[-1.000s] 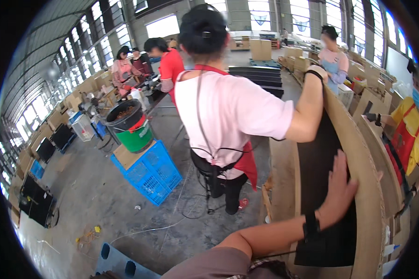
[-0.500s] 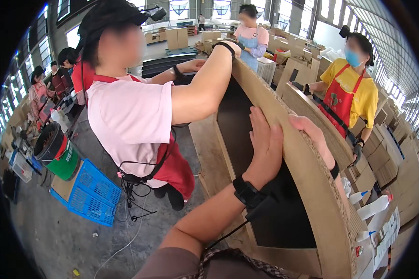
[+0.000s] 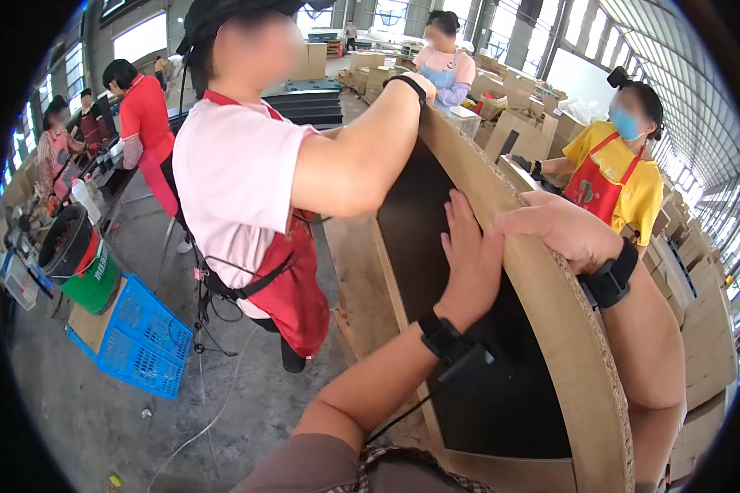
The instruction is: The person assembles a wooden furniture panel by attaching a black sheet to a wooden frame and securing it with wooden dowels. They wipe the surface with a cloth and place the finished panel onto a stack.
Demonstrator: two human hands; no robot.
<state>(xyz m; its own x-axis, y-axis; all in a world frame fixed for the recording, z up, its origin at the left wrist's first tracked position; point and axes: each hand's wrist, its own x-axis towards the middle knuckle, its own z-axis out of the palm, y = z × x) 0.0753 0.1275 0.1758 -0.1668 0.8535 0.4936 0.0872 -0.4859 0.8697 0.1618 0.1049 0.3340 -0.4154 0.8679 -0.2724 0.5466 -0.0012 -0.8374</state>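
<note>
A long brown wooden board (image 3: pixel 543 329) stands on edge in front of me, its raw chipboard edge facing up. Beside its inner side lies a black panel (image 3: pixel 501 394) bordered by wooden strips. My left hand (image 3: pixel 473 263) presses against the board's inner face, fingers stretched out and slightly apart. Over the board's top edge hooks my right hand (image 3: pixel 567 230), its thumb side on the near face and its fingers curled on the outer side. At the far end, a co-worker in a pink shirt has a hand (image 3: pixel 419 86) on the same board.
Right of the board stands a person in a yellow shirt and red apron (image 3: pixel 596 181). Left on the floor are a blue plastic crate (image 3: pixel 144 341) and a green bucket (image 3: pixel 90 279). Stacked boards (image 3: pixel 707 329) line the right side. A thin cable (image 3: pixel 197 435) crosses the floor.
My right hand has come further over the board's top edge, and its forearm now shows at the right. My left hand stays on the inner face. The co-worker's other hand has gone from view.
</note>
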